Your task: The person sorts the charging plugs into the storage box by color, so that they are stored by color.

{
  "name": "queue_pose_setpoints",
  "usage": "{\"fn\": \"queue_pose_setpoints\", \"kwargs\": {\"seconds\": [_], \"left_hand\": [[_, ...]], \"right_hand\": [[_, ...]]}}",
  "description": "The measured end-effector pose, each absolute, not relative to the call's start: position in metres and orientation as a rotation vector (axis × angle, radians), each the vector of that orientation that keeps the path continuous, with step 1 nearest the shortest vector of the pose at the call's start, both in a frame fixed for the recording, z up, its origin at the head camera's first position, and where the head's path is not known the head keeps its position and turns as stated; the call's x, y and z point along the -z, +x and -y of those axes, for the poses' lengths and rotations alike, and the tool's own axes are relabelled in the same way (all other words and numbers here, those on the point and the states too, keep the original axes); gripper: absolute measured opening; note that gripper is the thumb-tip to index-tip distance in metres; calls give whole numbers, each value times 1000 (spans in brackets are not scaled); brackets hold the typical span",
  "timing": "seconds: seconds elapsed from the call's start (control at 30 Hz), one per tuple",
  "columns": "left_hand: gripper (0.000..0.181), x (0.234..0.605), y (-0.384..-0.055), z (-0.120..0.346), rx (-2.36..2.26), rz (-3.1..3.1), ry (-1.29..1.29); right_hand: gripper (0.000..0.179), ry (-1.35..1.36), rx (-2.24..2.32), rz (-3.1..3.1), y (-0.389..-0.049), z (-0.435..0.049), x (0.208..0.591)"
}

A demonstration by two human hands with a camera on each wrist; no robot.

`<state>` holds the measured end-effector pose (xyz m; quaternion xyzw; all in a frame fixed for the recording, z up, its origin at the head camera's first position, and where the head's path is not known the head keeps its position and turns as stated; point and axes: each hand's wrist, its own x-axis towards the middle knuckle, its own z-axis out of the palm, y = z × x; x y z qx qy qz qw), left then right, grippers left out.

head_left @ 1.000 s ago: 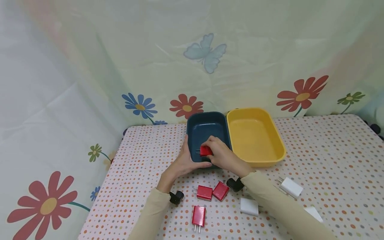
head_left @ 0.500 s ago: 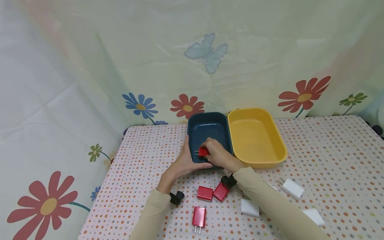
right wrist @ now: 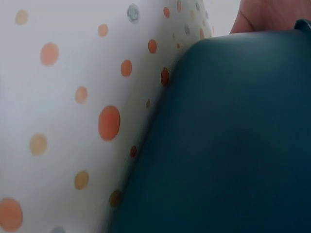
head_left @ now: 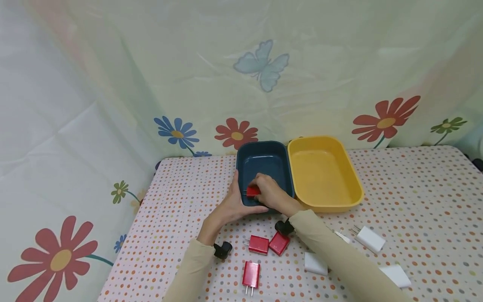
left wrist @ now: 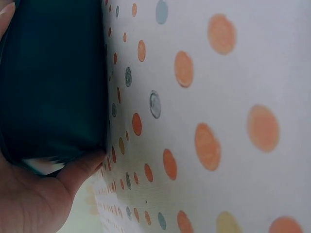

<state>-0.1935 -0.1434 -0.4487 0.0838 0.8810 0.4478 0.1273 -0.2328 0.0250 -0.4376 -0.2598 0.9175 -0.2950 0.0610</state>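
Observation:
In the head view a dark blue bin point(head_left: 264, 161) stands at the back of the table. My left hand point(head_left: 230, 203) rests on its near left corner, fingers along the left wall and thumb along the front. The left wrist view shows that hand point(left wrist: 39, 194) against the bin's wall point(left wrist: 53, 87). Inside the bin's near part, my right hand point(head_left: 271, 193) pinches a red charger plug point(head_left: 253, 192), its prongs pointing left. The right wrist view is filled mostly by the bin's outer wall point(right wrist: 218, 136), so the charger is hidden there.
A yellow bin point(head_left: 320, 176) adjoins the blue one on the right. Several red chargers lie in front, one point(head_left: 251, 274) nearest me. White chargers point(head_left: 370, 239) lie to the right, partly behind my right sleeve point(head_left: 339, 256). A printed curtain point(head_left: 188, 63) hangs behind the table.
My right hand has moved slightly left and lower in the blue bin with the red charger. My left hand has stayed at the bin's corner.

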Motion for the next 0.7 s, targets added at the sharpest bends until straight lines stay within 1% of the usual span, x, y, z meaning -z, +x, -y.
{"fn": "queue_pose_setpoints", "kwargs": {"seconds": [0.27, 0.53, 0.7], "left_hand": [[143, 448, -193, 143, -1281, -2563, 228], [143, 448, -192, 142, -1300, -2541, 210], [141, 447, -191, 142, -1308, -2539, 196]], "right_hand": [[33, -808, 913, -2787, -231, -22, 439], [35, -889, 927, -2788, -233, -26, 441], [39, -941, 1013, -2823, -225, -30, 428]]}}
